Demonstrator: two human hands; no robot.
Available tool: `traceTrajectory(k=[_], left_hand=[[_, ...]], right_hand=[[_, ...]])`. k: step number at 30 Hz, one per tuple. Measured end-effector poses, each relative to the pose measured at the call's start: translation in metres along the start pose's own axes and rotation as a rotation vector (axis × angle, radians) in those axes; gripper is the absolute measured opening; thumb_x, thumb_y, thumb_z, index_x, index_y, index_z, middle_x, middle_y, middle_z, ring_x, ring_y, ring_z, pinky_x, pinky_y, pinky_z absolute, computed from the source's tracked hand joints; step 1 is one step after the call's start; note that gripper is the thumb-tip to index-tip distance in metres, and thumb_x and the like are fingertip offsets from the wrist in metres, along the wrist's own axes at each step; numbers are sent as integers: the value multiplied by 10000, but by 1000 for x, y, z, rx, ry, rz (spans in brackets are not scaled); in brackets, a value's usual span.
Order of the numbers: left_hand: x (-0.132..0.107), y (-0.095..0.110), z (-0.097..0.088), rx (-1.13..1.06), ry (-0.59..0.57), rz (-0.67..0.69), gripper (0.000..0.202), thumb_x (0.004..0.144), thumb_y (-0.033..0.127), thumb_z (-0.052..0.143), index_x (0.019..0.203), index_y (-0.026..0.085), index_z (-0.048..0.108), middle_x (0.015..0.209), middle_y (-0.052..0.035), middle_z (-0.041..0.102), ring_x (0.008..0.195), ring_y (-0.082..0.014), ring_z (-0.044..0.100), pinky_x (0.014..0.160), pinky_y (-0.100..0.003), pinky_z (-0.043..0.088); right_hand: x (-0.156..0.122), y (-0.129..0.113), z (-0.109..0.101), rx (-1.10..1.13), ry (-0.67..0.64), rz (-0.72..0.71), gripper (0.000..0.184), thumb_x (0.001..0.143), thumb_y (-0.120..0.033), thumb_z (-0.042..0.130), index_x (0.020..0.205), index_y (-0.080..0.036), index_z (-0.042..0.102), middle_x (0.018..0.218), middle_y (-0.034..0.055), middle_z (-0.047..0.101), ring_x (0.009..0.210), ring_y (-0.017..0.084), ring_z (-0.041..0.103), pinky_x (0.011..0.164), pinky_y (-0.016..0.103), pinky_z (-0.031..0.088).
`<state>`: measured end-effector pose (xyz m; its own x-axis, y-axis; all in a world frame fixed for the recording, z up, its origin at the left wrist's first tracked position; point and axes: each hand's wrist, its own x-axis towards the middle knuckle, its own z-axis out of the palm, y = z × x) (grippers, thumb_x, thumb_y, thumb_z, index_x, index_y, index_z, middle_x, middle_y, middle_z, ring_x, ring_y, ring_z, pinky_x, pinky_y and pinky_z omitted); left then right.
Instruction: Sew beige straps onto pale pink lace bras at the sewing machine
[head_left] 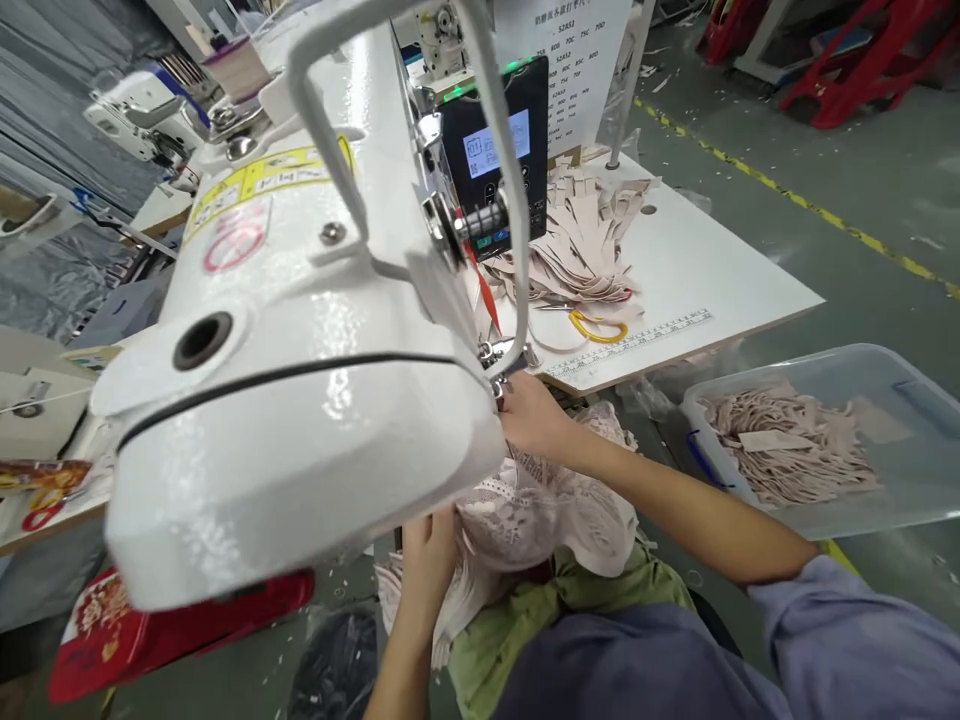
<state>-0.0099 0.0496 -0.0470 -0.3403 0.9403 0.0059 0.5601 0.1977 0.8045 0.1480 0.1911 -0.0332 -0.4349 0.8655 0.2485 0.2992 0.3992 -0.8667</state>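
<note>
The left hand [431, 540] is at the left edge of a pale lace bra [510, 515], its grip partly behind the white sewing machine [300, 440]; how tightly it closes I cannot tell. The bra lies between the hands, below the machine's head and over the lap. It looks light and soft, limp in the lace, probably springier in the rounded cup. Openwork like this could snag or stretch, so the firmer cup edge seems the better hold. The right hand [536, 415] bends in at the bra's upper part, close to the machine; its grip is hidden, so I cannot tell whether it pinches anything.

Around this, from the left, a red stool [247, 610] and a black bag [337, 660] are low down. The white table [742, 280] carries loose fabric strips [592, 230], yellow-handled scissors [600, 328] and a printed ruler [637, 340]. Farther right, a clear plastic bin [919, 490] holds pale fabric pieces [795, 460], and yellow tape [795, 200] crosses the grey floor [870, 260].
</note>
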Motion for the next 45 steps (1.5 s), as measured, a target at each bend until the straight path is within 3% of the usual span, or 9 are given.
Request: traceTrajectory(k=[5,11,21,29,32,36,39,42,45], left_hand=[[-1,18,1,-106,-14,-56,361,857,519,503,668,214,542,610,10,532,638,-181,544,679,-281,485],[-7,24,6,-84,112,-55,316,839,493,569,705,221,483,475,95,352,402,-95,316,412,-218,262],[-10,24,7,75,177,80,293,867,482,565,742,227,492,460,77,512,391,-114,481,449,-219,358],[-8,21,3,79,176,30,287,821,499,587,790,221,524,468,96,426,411,-118,452,457,-219,352],[2,23,-2,-29,31,-49,363,807,553,590,885,200,561,555,54,539,506,-143,541,519,-234,418],[-2,31,-1,-205,-311,-205,554,795,696,536,949,170,621,685,-34,650,688,-213,627,622,-293,483],[-32,29,24,-331,-606,-303,649,761,784,515,827,155,658,648,-60,634,717,-240,621,638,-319,487],[-65,17,56,-381,-877,-148,666,769,802,487,760,158,657,622,-46,591,650,-202,573,596,-291,462],[-76,-2,68,-279,-937,-60,663,760,820,441,577,188,523,551,9,478,529,-133,438,509,-247,367]], right_hand=[[0,-4,-3,16,18,-40,76,816,-150,599,880,-164,637,1020,59,623,846,171,565,757,265,438],[-1,-3,-5,59,24,-76,97,773,-79,582,817,-159,616,1025,52,609,894,165,568,759,258,434],[-1,0,-7,93,44,-89,136,722,-69,534,801,-177,561,950,31,562,815,156,518,728,273,427],[-3,1,-6,151,58,-95,142,689,-66,520,778,-174,545,968,40,555,771,144,494,684,265,412],[-2,-1,-5,150,70,-60,134,685,-70,527,767,-176,531,964,32,554,726,129,491,684,268,411],[-10,-11,-13,214,77,6,56,749,-137,537,731,-181,507,897,21,546,690,122,477,659,266,408],[-35,-20,-28,382,-28,138,120,816,-262,578,746,-190,512,764,-11,527,658,125,490,641,264,431],[-71,-16,-43,671,-184,369,185,802,-346,659,834,-193,560,764,-9,600,673,131,576,649,268,490],[-100,11,-58,842,161,700,231,703,-334,738,773,-176,584,738,18,646,536,104,543,491,231,462]])
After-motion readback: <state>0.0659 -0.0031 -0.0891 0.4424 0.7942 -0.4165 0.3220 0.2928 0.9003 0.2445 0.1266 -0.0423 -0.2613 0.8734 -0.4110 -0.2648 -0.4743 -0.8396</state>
